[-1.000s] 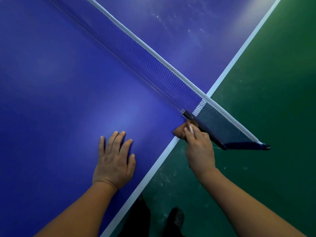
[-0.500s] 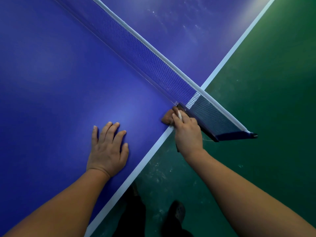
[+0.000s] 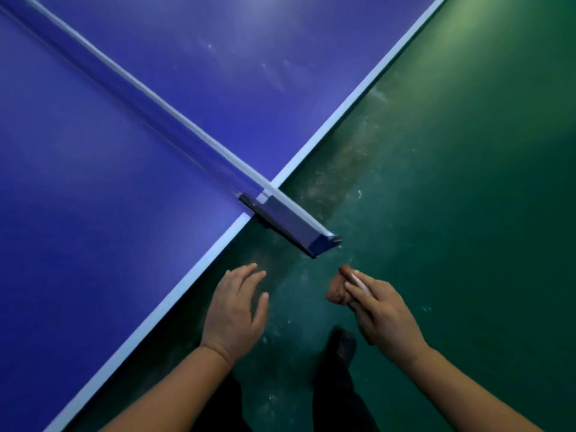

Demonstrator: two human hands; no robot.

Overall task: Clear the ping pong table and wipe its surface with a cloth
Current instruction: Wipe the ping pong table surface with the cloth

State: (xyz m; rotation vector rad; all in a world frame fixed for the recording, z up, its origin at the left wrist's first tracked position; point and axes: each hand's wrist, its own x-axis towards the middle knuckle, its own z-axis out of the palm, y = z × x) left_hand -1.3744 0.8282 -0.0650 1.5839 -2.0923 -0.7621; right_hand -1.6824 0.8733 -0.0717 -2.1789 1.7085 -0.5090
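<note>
The right hand (image 3: 381, 310) grips a small brown cloth (image 3: 336, 291) in curled fingers, off the table (image 3: 93, 182) and just below the net's overhanging end; the left hand (image 3: 233, 310) hangs spread and holding nothing, just beside the table's white edge. The net (image 3: 174, 120) crosses the blue table, its clamp (image 3: 252, 205) gripping the edge, its end (image 3: 314, 238) jutting between the hands and the far half. Below lie a scuffed green floor (image 3: 467, 182) and a dark shoe (image 3: 339, 344).

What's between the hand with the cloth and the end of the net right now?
Nothing. In the head view, only bare green floor shows between the right hand, gripping the brown cloth, and the net post.
</note>
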